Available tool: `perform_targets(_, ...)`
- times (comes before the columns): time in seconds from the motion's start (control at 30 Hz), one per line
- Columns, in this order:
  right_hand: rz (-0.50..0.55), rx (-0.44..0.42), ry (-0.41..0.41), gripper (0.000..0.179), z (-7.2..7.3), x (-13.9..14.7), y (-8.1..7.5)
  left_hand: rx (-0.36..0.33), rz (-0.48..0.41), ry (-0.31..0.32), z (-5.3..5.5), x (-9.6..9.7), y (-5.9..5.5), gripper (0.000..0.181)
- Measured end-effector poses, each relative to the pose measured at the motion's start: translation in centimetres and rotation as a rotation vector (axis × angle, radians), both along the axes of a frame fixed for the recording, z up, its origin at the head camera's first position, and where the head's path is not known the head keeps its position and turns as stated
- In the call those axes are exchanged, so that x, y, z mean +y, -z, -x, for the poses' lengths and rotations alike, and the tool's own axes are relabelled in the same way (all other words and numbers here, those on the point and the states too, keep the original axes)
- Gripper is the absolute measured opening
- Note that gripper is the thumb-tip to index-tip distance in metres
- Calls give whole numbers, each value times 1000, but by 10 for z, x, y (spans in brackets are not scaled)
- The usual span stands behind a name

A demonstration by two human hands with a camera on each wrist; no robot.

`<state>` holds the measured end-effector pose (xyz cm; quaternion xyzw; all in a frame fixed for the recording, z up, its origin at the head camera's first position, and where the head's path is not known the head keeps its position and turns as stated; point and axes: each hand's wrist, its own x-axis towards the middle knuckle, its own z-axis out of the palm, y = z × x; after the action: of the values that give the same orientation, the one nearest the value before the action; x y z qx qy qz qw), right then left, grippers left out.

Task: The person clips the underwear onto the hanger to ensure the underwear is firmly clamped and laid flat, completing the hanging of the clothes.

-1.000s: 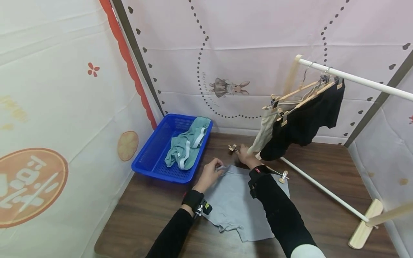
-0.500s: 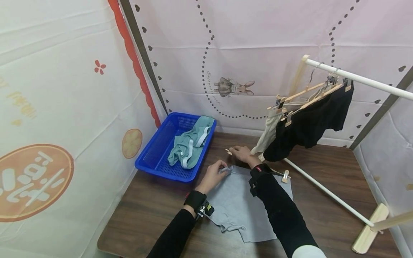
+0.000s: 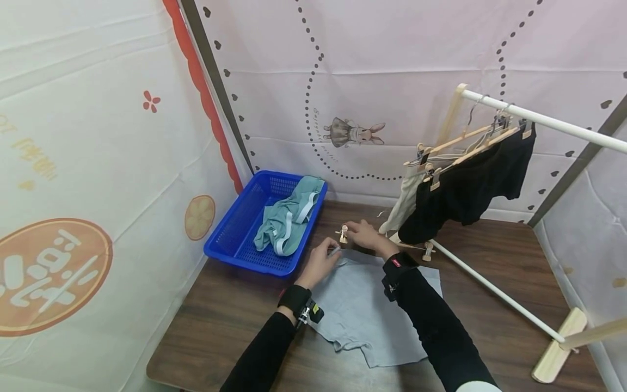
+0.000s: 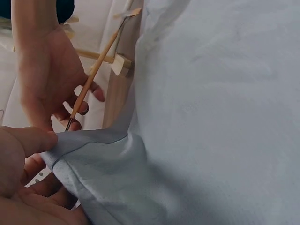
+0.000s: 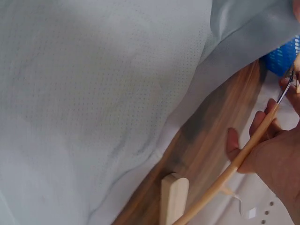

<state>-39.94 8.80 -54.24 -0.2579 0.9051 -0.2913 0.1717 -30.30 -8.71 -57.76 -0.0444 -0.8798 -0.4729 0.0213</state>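
Head view: the left hand's [image 3: 318, 264] fingers pinch the grey garment [image 3: 374, 310] near the bench's [image 3: 230, 316] near edge, seemingly keeping its edge lifted beside the hanger [image 4: 95, 70] that the right hand's [image 3: 367, 236] fingers grip.

In front of me, the pale garment [image 3: 367, 310] is matt cloth, finely dimpled up close; my hanger [image 5: 225, 176] looks like smooth wood with a shiny metal end. I see the basket [image 3: 247, 262] as perforated, faintly glossy plastic, the tabletop [image 3: 220, 332] as wood-grained, the black shorts [image 3: 475, 190] as dull fabric.
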Motion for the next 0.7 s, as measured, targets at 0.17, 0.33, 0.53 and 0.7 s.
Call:
perform_targets(0.17,31,53,-43,41,-4,1,0,-12,-54,-31,6,1,3,12)
perform_targets(0.33,58,67,-134,28,-8,-1,-8,35,-103,-67,7,0,10,11)
perform_targets(0.53,-199,259,-314,12,-11,-7,-40,97,-107,-77,5,3,12,12)
perform_targets(0.7,-452,326,-446,17,-11,-9,-61,111,-102,-44,3,7,7,12)
